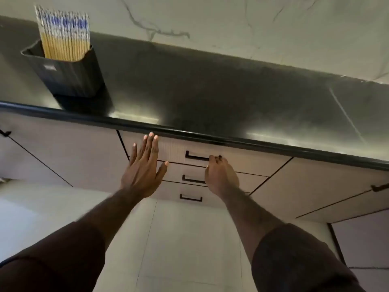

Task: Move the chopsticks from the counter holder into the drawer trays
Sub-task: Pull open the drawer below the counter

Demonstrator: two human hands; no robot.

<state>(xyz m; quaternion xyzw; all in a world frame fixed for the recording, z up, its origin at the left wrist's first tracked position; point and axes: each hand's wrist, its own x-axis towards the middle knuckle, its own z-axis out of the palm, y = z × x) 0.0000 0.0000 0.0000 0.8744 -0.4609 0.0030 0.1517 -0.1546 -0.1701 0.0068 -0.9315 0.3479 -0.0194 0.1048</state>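
Dark counter (210, 98) | chopsticks (65, 36) upright in black holder (69, 74), far left | left hand (143, 169) fingers spread flat, near top drawer (172, 148) | right hand (221, 175) fingers curled on drawer handle (196, 158)

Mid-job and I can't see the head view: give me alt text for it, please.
The right hand curls its fingers over the top drawer handle, drawers all shut, while the left hand is spread open in front of the drawer front. The chopsticks stand untouched in the dark holder at the left of the counter.
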